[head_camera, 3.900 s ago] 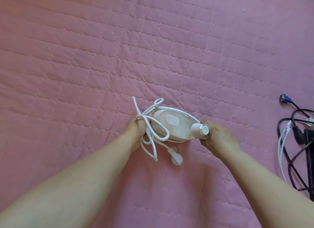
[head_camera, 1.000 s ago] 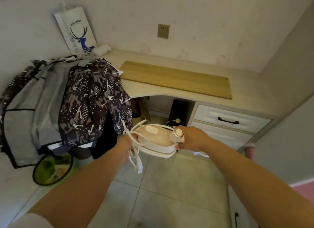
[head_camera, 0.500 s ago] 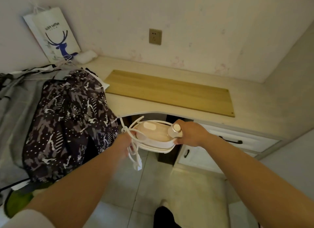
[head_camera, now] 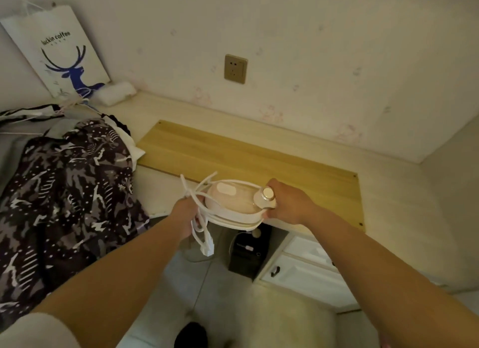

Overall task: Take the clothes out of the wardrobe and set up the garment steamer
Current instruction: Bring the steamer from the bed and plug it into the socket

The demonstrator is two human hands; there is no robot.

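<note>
— Over the front edge of the desk (head_camera: 160,109), just below frame centre: garment steamer (head_camera: 230,201) carried level between both hands, above the near edge of the wooden board (head_camera: 259,161). Best way to land it?

— Probably lower flat onto the board, well clear of the desk edge. Right hand (head_camera: 290,205) clasped round the end with the round cap (head_camera: 267,193); left hand (head_camera: 185,212) clenched around the bunched white cord (head_camera: 199,207). Keep both grips until the base sits down.

— And the cord?

— Loops splayed up and left, plug (head_camera: 208,247) dangling below the desk edge. Likely to snag there, so lift the bundle over first, then unwind toward the wall socket (head_camera: 235,68) in the upper middle.

— Which way round?

— Long axis roughly left to right across the frame, tilted slightly down to the right. Cap end pointing right, cord end left; pink upper face up toward the camera.

— Clothes?

— Patterned garment (head_camera: 70,192) draped at the left, beside the board.
</note>
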